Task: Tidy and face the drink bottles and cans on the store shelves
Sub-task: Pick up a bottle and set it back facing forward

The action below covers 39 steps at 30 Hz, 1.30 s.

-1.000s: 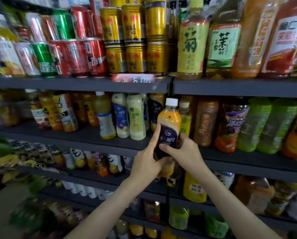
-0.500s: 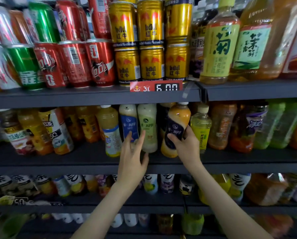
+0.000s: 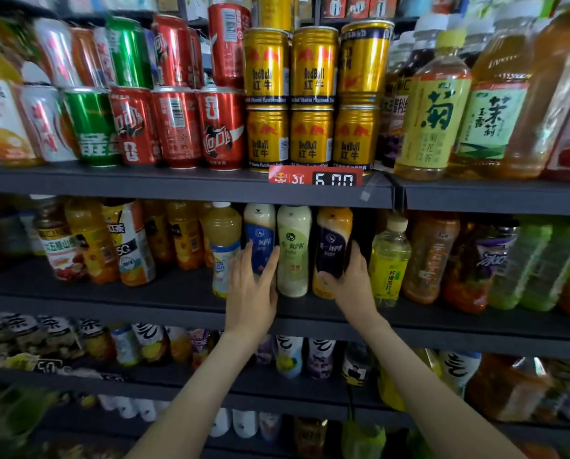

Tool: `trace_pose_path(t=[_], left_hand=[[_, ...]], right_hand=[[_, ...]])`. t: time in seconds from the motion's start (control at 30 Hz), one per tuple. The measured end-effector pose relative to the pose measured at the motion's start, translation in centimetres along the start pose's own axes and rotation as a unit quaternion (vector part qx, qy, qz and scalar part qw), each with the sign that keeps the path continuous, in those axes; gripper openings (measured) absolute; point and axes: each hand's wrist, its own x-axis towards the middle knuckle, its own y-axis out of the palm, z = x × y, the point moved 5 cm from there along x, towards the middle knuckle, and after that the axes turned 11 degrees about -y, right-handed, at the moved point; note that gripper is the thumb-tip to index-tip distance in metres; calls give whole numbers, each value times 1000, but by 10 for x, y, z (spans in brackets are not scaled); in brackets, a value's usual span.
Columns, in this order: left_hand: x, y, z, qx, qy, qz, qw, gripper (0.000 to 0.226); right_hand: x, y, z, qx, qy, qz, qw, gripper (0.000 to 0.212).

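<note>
On the middle shelf (image 3: 127, 303), the right hand (image 3: 349, 283) clamps the orange bottle (image 3: 331, 240), slightly tilted, between the green bottle (image 3: 293, 250) and the lemon bottle (image 3: 389, 260). The left hand (image 3: 252, 289), fingers straight, rests on the blue bottle (image 3: 260, 231). Risk: righting the orange bottle may topple either neighbour, both just beside it. The upper shelf (image 3: 144, 185), bearing a price tag (image 3: 315, 176), hangs low overhead.

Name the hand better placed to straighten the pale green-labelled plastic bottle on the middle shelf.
Probably left: the left hand rests open beside the pale green-labelled plastic bottle; the right hand grips the orange plastic bottle with the navy label.
</note>
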Motion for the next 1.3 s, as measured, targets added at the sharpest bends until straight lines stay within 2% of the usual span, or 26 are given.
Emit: trace_pose_path(t=[0.13,0.2,0.4,0.57,0.73,0.83,0.9,1.03,1.1,1.3], left_hand=[[-10,-25,11,3,-24,-9,1000,80],[-16,-47,20,0,-52,-21,998,80],[-12,-139,57,-6,-102,-96,990,69],[14,-212,102,12,-111,-171,979,69],[47,-254,171,-11,-141,-191,971,65],[73,-278,227,-131,-161,-167,964,65],[92,-290,266,-173,-162,-151,960,65],[139,-307,343,-151,-157,-122,968,68],[167,-309,371,-129,-162,-102,973,73],[231,-293,396,-139,-122,-17,983,91]], right_hand=[[-38,-6,34,-62,-91,-58,992,80],[-48,2,59,-76,-151,-55,984,80],[-42,25,158,-53,-289,-52,955,82],[-22,50,242,-14,-355,-71,932,81],[-2,104,313,22,-386,-86,918,80],[12,151,349,36,-389,-93,916,77],[22,187,372,44,-382,-101,917,76],[44,254,407,68,-352,-110,927,76],[54,279,417,38,-343,-115,931,77],[74,304,427,-32,-330,-149,932,73]])
